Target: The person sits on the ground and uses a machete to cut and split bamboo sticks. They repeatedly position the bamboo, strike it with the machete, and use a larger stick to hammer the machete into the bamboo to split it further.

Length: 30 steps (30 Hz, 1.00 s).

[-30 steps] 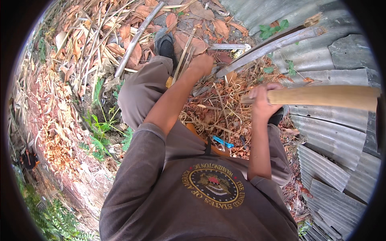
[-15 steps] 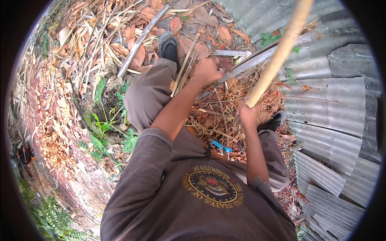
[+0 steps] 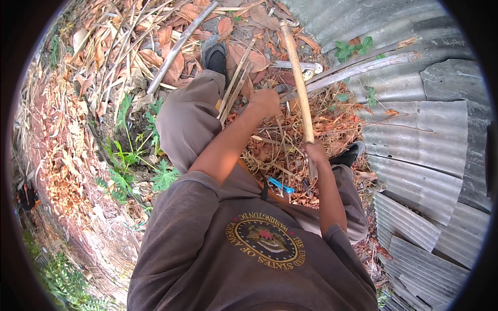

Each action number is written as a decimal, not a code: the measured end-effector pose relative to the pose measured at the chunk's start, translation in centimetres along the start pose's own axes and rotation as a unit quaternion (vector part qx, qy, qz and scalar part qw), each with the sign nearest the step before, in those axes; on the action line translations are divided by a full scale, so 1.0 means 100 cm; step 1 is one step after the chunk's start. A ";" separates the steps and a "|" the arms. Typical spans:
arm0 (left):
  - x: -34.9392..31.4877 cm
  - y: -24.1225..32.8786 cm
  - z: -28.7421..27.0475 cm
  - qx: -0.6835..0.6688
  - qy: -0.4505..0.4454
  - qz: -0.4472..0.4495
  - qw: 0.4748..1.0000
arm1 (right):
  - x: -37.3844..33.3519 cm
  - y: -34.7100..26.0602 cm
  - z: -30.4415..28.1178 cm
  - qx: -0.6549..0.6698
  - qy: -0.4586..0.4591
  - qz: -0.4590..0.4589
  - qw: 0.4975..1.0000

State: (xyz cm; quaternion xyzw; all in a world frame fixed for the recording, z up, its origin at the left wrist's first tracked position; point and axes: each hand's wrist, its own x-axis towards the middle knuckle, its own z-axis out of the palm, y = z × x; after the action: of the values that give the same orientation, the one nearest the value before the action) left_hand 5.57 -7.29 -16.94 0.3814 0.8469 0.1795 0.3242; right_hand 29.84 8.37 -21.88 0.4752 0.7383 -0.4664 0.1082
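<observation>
My right hand (image 3: 315, 152) is closed around a pale wooden stick (image 3: 300, 83), near its lower end. The stick points away from me and crosses over a grey wooden slat (image 3: 358, 70). A greyish piece shows below the fist, but I cannot tell what it is. My left hand (image 3: 265, 102) is closed at the near end of the grey slat, its fingers mostly hidden. A second, browner slat (image 3: 363, 56) lies along the grey one, reaching onto the metal sheets. Two thin wood strips (image 3: 236, 85) stand just left of my left hand.
Corrugated metal sheets (image 3: 415, 135) cover the right side. Dry leaves and twigs (image 3: 280, 140) lie between my legs, with a bright blue object (image 3: 280, 185) among them. A grey pole (image 3: 181, 47) lies at the far left. Green plants (image 3: 122, 168) grow beside my left knee.
The pale stick has swung down and left, from raised close to the camera to lying across the slats. My left hand has shifted slightly nearer to me and stays closed.
</observation>
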 end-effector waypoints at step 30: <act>0.042 -0.028 -0.036 0.029 -0.002 -0.029 0.999 | -0.097 -0.214 -0.058 0.396 0.040 -0.357 0.845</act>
State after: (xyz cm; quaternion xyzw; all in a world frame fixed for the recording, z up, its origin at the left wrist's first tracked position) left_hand -0.46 -6.06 -17.64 0.3662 0.8616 0.1449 0.3201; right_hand 19.43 4.70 -0.38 0.2000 0.6135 -0.7057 -0.2928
